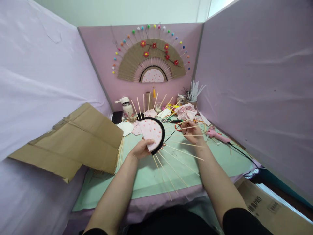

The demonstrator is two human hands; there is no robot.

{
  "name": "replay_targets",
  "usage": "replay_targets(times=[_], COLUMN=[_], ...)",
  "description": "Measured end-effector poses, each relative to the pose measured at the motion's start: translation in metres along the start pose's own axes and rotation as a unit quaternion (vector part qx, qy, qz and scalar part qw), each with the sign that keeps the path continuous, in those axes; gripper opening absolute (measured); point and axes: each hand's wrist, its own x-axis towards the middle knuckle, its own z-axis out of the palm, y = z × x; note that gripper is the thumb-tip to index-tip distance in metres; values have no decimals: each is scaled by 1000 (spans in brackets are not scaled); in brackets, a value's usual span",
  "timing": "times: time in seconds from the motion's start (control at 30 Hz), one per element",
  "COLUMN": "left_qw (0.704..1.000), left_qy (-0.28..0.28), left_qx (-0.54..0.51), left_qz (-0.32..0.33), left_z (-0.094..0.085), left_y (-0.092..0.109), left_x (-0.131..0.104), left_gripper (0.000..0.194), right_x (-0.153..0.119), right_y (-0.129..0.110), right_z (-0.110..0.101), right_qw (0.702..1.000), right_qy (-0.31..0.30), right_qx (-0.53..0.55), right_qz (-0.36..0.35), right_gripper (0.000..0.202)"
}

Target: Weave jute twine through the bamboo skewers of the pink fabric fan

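Note:
My left hand [140, 149] grips a half-round fan base [153, 131] of pink dotted fabric with a black rim. Thin wooden skewers [171, 164] radiate from its edge in all directions. My right hand [193, 131] pinches one of these skewers at the right side of the fan base, above the green mat [146, 178].
A large sheet of brown cardboard [73, 140] leans at the left. A finished fan [151, 60] with red flowers and coloured pompoms hangs on the back wall. A pink glue gun [216, 133], a bottle [127, 107], a cup of white sticks [193, 94] and scraps lie behind. A box [264, 204] stands at the lower right.

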Motion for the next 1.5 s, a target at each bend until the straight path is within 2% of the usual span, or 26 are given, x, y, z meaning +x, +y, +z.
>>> replay_targets(times=[0.13, 0.27, 0.4, 0.67, 0.8, 1.0, 1.17, 1.33, 1.5], left_qw=[999, 999, 996, 993, 991, 990, 991, 992, 991], left_qy=[-37, -35, -47, -22, -60, -94, -73, -36, 22], left_qx=[0, -23, -69, -109, -113, -101, -106, -105, -100], left_qz=[1, 1, 17, 40, 32, 22, 43, 67, 84], left_z=[6, 12, 14, 7, 7, 9, 4, -5, -8], left_y=[-4, -9, -11, -8, -6, -7, -8, -3, 7], left_x=[-1, 2, 4, 2, 1, 0, 1, 5, 3], left_gripper=[33, 40, 46, 60, 67, 63, 67, 59, 62], right_x=[-1, -2, -3, -2, -3, -5, -5, -11, -16], right_y=[9, 14, 14, 10, 11, 10, 7, 2, -2], right_z=[7, 9, 8, 7, 8, 8, 6, 6, 8], right_qw=[1000, 999, 999, 1000, 1000, 999, 999, 993, 985], right_qy=[-18, -43, -42, -28, -24, -37, -25, -95, -117], right_qx=[-18, -19, -23, 8, 4, -15, -19, -56, -86], right_qz=[3, -9, -10, -4, 6, 1, -7, -45, -98], right_gripper=[6, 6, 5, 11, 11, 7, 8, 22, 20])
